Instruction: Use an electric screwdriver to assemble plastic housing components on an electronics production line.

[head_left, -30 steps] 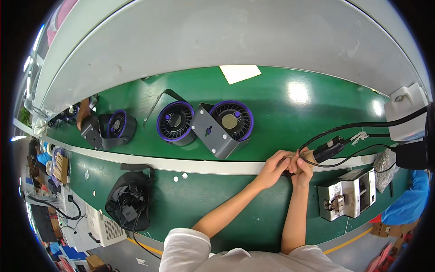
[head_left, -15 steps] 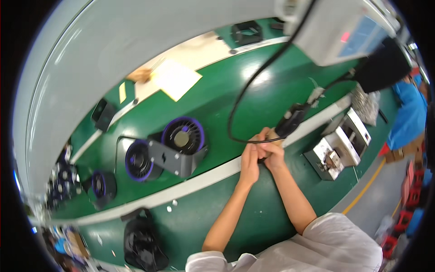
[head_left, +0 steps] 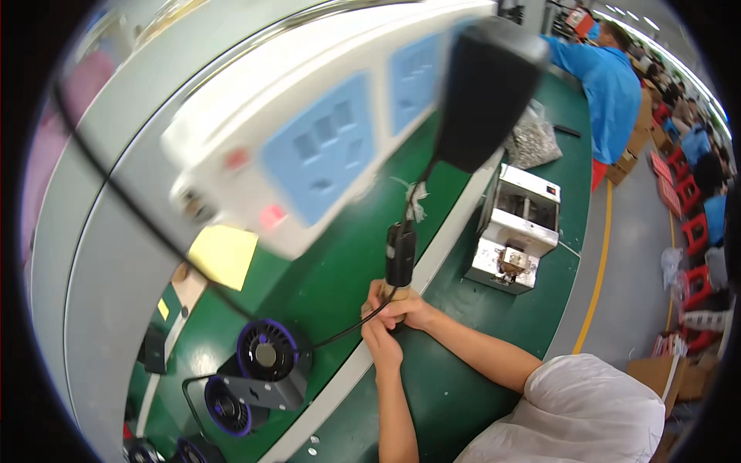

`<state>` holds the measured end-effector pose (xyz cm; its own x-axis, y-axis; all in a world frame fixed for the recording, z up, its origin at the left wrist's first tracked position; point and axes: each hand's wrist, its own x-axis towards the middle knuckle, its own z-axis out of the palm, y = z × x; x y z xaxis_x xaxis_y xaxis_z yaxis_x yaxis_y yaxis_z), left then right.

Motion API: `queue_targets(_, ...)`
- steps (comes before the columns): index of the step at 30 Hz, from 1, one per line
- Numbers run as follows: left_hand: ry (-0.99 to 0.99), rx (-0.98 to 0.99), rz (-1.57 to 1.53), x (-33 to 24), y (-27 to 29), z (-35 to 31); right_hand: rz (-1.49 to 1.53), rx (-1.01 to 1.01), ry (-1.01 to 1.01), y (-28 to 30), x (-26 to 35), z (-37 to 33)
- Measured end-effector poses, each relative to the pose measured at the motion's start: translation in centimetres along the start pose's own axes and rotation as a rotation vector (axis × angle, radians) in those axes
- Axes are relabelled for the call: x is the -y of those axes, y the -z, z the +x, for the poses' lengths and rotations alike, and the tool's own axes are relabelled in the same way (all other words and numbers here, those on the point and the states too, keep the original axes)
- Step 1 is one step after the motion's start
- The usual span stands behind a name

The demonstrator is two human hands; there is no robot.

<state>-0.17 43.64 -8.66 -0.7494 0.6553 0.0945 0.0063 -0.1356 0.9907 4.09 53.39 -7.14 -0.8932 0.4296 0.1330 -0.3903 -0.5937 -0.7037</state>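
Observation:
Close together above the pale strip of the green bench, my left hand and my right hand meet with curled fingers. The right hand is closed around the tan lower end of a black cylindrical tool, which stands upright with a cord at its top. Against it, the left hand's fingers are pressed together; whatever they hold is hidden. To their left sits a twin-head fan with black round heads, purple rims and a grey bracket. A thin black cable runs between the fan and my hands.
A white power strip with blue sockets and a black adapter loom over the bench. Right of my hands stands a white-and-grey metal machine, with a clear bag of small parts behind. A person in blue is beyond.
The view has swung to the right, so the power strip looks larger and the fan sits lower left. My hands stay together at the tool's tan end.

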Motion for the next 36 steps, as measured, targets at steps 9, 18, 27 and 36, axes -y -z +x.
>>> queue_targets(9,-0.021,-0.116,-0.084,-0.3,-1.5,0.4,-0.05,0.02,-0.022,-0.2,1.1,0.0)
queue_targets(18,-0.032,-0.137,-0.082,-1.7,-1.7,0.6,-0.07,0.024,-0.037,-0.1,0.8,-0.1)
queue_targets(27,0.106,-0.091,0.0,-0.2,-0.8,0.4,-0.061,0.038,-0.022,0.5,0.7,0.0)
queue_targets(36,-0.027,-0.193,-0.062,-1.5,-1.4,0.7,-0.033,0.07,-0.091,0.3,0.5,0.0)
